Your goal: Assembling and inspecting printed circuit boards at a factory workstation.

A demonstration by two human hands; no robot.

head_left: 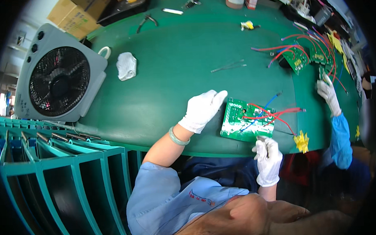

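Observation:
A green circuit board (242, 130) with red and blue wires lies near the front edge of the green mat. Just left of it is my left hand (202, 110), in a white glove, its fingers stretched toward the board's far left corner with nothing visible in them. My right hand (268, 160), also gloved, is at the board's near edge. Its fingers are curled into a pinch, and whatever lies between the fingertips is too small to make out. The red wires (281, 111) spread over the board's right side, beside a piece of yellow tape (301, 141).
A grey box fan (60, 80) stands at the left above a teal rack (73, 161). A crumpled white wad (126, 66), pliers (146, 23) and thin wires (228, 66) lie on the mat. At right, another person's gloved hand (329, 95) touches more wired boards (297, 60).

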